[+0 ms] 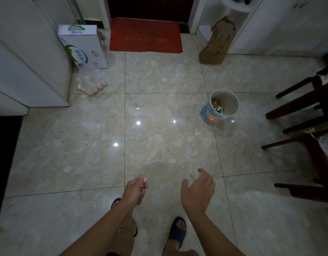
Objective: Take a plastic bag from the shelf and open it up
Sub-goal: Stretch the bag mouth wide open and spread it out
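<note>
A thin, see-through plastic bag (166,172) hangs as a faint grey film between my two hands, low over the tiled floor. My left hand (135,189) pinches the bag's left edge between thumb and fingertips. My right hand (198,191) holds the right edge with its thumb and curled fingers, the index finger sticking out. The bag is spread about a hand's width apart. A white open shelf (233,10) stands at the far right beside the door.
A small bin with a bear print (220,108) stands to the right, dark wooden chairs (307,111) beyond it. A white milk carton box (83,47) and a clear bag of eggs (93,85) sit by the left cabinets. Ahead lie a red doormat (146,36) and a brown paper bag (218,41).
</note>
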`<action>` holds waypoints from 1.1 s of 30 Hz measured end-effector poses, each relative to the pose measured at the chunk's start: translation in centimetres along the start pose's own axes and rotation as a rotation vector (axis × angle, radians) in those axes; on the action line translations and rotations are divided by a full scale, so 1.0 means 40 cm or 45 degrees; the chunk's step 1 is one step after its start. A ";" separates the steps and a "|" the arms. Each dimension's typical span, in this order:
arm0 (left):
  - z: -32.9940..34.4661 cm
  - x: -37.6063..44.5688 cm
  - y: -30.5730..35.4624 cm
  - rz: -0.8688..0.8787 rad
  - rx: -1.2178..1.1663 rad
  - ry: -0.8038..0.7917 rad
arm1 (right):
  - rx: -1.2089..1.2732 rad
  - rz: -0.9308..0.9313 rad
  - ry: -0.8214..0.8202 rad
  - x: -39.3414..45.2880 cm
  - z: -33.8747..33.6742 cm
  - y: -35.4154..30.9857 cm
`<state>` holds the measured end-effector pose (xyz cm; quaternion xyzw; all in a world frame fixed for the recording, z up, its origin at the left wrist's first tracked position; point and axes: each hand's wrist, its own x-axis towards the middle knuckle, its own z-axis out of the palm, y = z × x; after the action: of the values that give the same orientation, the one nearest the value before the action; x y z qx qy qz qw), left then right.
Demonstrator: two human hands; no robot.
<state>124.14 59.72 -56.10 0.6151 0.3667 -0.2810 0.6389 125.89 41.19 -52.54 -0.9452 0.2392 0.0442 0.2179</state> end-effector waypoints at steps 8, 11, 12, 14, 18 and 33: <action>0.033 0.078 -0.080 0.010 -0.001 -0.075 | -0.539 -0.683 -1.049 -0.023 0.205 0.021; 0.034 0.094 -0.109 0.015 0.017 -0.133 | -0.764 -0.662 -1.195 -0.004 0.293 0.045; 0.033 0.097 -0.122 0.022 0.030 -0.161 | -0.825 -0.672 -1.222 0.002 0.318 0.053; 0.028 0.100 -0.146 0.031 0.073 -0.211 | -0.907 -0.677 -1.262 0.014 0.375 0.069; 0.020 0.105 -0.190 0.005 0.090 -0.270 | -0.949 -0.638 -1.335 0.041 0.485 0.071; -0.053 0.192 -0.191 -0.085 -0.081 -0.468 | -0.855 -0.361 -1.597 0.141 0.774 0.182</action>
<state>122.09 61.88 -66.72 0.5204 0.2726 -0.3980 0.7046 128.07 46.40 -84.33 -0.7799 -0.0820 0.6204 0.0157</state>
